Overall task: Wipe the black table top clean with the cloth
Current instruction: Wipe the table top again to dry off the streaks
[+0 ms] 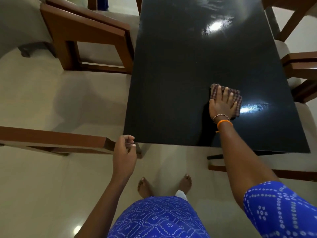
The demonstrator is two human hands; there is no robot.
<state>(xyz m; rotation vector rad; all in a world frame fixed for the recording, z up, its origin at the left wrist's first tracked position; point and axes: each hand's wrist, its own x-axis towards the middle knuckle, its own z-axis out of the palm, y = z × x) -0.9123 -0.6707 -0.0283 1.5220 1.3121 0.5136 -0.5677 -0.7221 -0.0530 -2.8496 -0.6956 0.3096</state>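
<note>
Checked cloth [235, 95] lies folded on the black surface [180, 74], right of the frame's centre, under the flat right hand [222, 104] with straight fingers. Lower left of it, the left hand [124, 152] hangs loosely curled beside the surface corner, holding nothing.

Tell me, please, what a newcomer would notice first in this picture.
First, the glossy black table top filling the upper right, with bright light reflections. Next, the right hand pressing flat on a checked cloth near its right side. The left hand hangs loosely curled at the table's near-left corner.
</note>
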